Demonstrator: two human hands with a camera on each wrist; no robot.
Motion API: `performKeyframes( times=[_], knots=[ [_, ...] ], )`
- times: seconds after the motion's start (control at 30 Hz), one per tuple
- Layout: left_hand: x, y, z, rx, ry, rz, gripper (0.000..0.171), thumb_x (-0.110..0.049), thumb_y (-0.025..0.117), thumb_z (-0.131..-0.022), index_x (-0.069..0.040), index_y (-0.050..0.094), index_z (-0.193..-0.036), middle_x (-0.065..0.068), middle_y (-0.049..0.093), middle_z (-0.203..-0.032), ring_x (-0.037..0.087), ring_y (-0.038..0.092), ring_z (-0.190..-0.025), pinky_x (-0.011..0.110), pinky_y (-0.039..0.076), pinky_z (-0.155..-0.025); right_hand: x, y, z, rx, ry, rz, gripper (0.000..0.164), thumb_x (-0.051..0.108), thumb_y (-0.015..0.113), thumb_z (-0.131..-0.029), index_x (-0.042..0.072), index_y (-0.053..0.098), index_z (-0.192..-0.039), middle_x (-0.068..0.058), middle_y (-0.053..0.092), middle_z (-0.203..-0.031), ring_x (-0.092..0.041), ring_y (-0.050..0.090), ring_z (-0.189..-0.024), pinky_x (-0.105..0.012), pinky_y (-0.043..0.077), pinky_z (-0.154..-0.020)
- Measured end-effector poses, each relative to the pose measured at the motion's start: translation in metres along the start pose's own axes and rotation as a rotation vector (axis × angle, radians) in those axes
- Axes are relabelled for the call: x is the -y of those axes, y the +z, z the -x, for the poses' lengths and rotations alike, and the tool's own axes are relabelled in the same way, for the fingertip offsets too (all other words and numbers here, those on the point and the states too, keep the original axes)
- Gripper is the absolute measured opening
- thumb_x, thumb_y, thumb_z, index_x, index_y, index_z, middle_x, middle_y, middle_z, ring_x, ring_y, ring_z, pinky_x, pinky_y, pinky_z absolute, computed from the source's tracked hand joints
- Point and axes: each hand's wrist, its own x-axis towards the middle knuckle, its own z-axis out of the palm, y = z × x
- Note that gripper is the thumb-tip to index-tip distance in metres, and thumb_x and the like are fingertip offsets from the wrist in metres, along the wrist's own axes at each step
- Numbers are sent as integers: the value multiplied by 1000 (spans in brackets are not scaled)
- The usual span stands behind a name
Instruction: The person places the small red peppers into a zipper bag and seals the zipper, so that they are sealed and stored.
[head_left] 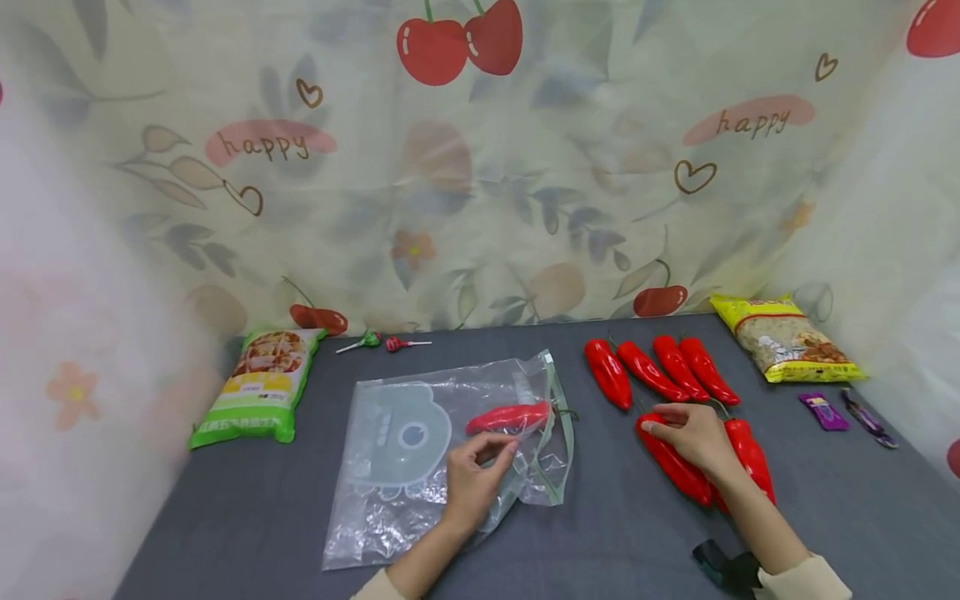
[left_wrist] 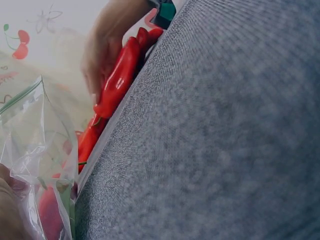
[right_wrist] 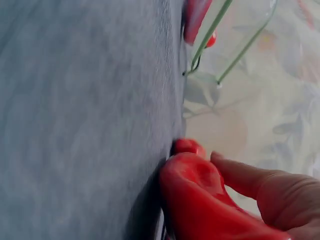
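Note:
A clear zip bag (head_left: 480,383) with a grey cartoon print lies on the table, its green-edged mouth held apart toward the right. Inside, near that mouth, is one long red pepper (head_left: 506,418). My left hand (head_left: 474,479) pinches the bag's plastic just below this pepper. On the right, my right hand (head_left: 696,435) grips another red pepper (head_left: 677,468) near its stem end, thumb on the near side. The right wrist view shows that pepper (right_wrist: 200,200) large, close over the table. A further red pepper (head_left: 750,454) lies partly hidden behind my right wrist.
Several red peppers (head_left: 645,372) lie beyond my right hand. A green snack bag (head_left: 258,387) stands at left, with two lollipops (head_left: 393,343) at the back. A yellow bag (head_left: 791,337), a purple packet (head_left: 823,412) and a dark wrapped stick (head_left: 868,418) are at right.

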Motion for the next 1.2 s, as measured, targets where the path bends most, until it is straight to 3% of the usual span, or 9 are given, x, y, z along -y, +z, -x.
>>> performKeyframes(
  times=[0.17,0.37,0.43,0.57,0.67,0.8,0.93,1.07,1.2],
  knots=[
    [-1,0,-1,2,-10,-7,5,4,67,-78,5,67,-83,17,70,-79,23,69,-74,26,56,-71,4,1,-2,-2,-15,-42,51,34,62,-86,0,54,-124,-23,59,-117,-22,59,-93,-26,51,-71],
    [-1,-1,-2,9,-33,-16,6,3,67,-77,4,67,-83,16,70,-80,19,69,-75,27,56,-71,25,0,-7,9,110,-718,64,36,50,-93,5,26,-144,-7,37,-138,6,48,-95,-8,47,-78],
    [-1,-1,-1,9,-38,-16,6,3,67,-77,4,67,-83,16,70,-80,18,69,-74,28,56,-71,35,4,-10,-9,144,-930,63,32,49,-94,5,23,-144,0,44,-129,7,50,-93,-8,48,-78],
    [-2,-1,-1,13,-43,-11,6,3,67,-77,4,67,-83,16,70,-80,18,69,-74,28,56,-70,50,22,-21,-127,197,-1150,30,21,49,-94,5,50,-119,9,51,-83,0,48,-70,-9,45,-65],
    [-2,0,0,16,-37,-6,6,4,67,-77,5,67,-83,17,70,-79,19,69,-74,27,56,-70,59,36,-29,-210,220,-1214,33,17,49,-94,5,49,-124,1,56,-102,-2,51,-83,-10,47,-81],
    [-3,0,1,17,-25,-1,6,4,67,-77,6,67,-83,18,70,-79,19,69,-74,25,56,-70,67,53,-38,-280,173,-1330,53,11,47,-93,2,26,-142,-6,32,-142,-7,42,-118,-22,34,-105],
    [-2,1,2,20,-14,-4,6,4,67,-78,5,67,-83,18,70,-79,17,69,-74,23,56,-70,69,69,-42,-292,150,-1351,31,4,52,-90,2,41,-120,-3,47,-115,-8,51,-101,-16,47,-89],
    [-3,1,2,14,1,-7,5,4,67,-77,6,67,-82,17,70,-78,20,69,-74,24,56,-70,67,81,-40,-186,130,-1206,23,6,58,-88,3,51,-111,8,58,-87,-1,56,-77,-13,49,-74],
    [-2,0,1,6,4,-5,5,6,67,-77,6,67,-82,18,70,-78,23,69,-74,26,56,-70,66,90,-39,-76,95,-993,30,11,59,-89,-1,57,-116,13,63,-80,-2,59,-74,-16,52,-74]
  ],
)
